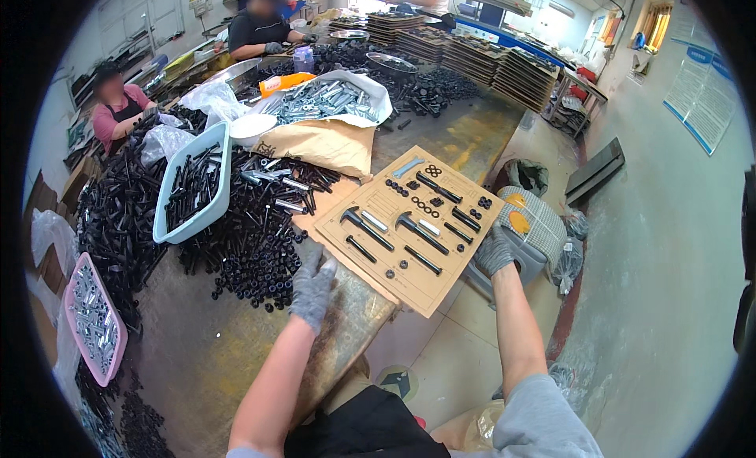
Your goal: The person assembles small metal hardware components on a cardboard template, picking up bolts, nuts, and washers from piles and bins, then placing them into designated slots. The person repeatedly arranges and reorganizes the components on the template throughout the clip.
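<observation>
A brown cardboard mounting board (383,267) lies tilted across the table's corner, its lower right part past the edge. Black bolts (425,259), nuts, washers, white sleeves and a flat wrench (408,167) are fixed on it in groups. My right hand (494,252), in a grey glove, grips the board's right edge; some of its fingers are hidden behind the board. By the board's left edge, my gloved left hand (313,291) rests low over the table with fingers extended and holds nothing visible. Loose black nuts (252,273) lie just left of it.
Black bolts pile around a light blue basket (165,218). A pink tray (118,356) of silver parts stands at left. An open sack (331,143) of silver bolts sits behind. Stacked boards (520,80) rise at the far right. Two people work across the table; another stands farther back.
</observation>
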`<action>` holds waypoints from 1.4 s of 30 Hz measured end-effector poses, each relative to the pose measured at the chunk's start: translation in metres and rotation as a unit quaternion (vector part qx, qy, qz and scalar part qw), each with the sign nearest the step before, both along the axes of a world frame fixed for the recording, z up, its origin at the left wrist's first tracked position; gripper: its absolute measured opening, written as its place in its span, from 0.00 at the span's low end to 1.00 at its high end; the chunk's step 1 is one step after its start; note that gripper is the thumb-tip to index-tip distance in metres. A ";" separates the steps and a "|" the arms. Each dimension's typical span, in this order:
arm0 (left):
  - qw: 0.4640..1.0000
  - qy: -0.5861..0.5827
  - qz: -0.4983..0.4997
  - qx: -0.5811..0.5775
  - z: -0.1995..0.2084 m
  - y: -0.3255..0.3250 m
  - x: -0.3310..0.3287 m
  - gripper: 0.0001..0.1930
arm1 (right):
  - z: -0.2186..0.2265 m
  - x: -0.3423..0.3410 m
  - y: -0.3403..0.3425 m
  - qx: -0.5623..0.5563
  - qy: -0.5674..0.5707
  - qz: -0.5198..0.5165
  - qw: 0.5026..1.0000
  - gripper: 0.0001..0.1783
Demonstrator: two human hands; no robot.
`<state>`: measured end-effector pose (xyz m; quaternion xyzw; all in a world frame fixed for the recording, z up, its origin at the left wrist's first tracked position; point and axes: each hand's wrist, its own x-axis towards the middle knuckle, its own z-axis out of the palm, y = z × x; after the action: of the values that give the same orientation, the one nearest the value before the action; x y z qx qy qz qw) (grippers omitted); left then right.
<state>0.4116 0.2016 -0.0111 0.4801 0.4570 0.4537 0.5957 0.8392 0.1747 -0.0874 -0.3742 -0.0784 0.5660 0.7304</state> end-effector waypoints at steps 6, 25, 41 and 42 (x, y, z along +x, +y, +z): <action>0.994 -0.082 -0.040 -0.059 0.033 -0.103 -0.129 0.26 | -0.018 -0.099 -0.043 -0.058 -0.001 0.016 0.998 0.39; 0.443 0.622 0.437 -0.476 -0.022 -0.735 -0.432 0.41 | 0.048 -0.579 -0.259 0.452 -0.520 0.552 0.469 0.10; 0.509 0.664 0.371 -0.403 0.033 -0.781 -0.483 0.37 | 0.051 -0.585 -0.260 0.445 -0.588 0.562 0.374 0.12; 0.514 0.664 0.370 -0.398 0.037 -0.783 -0.487 0.36 | 0.051 -0.585 -0.261 0.446 -0.594 0.559 0.369 0.12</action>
<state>-0.0751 -0.5814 0.0263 0.1415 0.9885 -0.0469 0.0257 0.2546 -0.0863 -0.0362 -0.1044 -0.9242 0.3599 0.0741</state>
